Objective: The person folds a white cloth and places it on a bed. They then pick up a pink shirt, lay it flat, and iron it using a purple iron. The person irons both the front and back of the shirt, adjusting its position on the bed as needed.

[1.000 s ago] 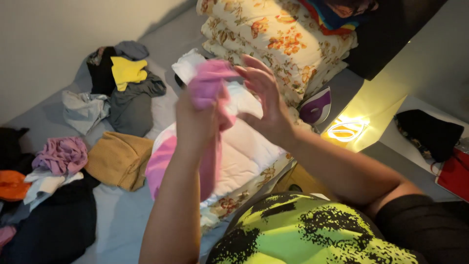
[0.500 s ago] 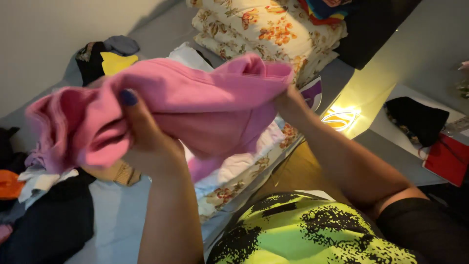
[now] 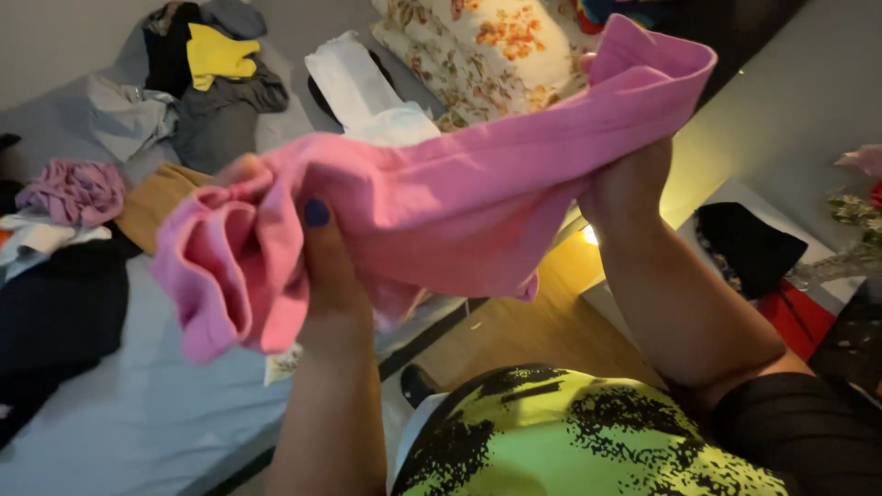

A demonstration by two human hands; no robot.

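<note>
As both hands [image 3: 322, 276] grip: pink garment [image 3: 478, 193], seemingly stretched.

Both forearms are raised, spread apart along the pink garment [image 3: 459, 202]. The left hand [image 3: 322, 266] is clenched around its bunched lower end, thumb pressed flat against the front. The right hand [image 3: 629, 179] sits higher, fingers closed under the garment's upper end, wrist bent back.
</note>
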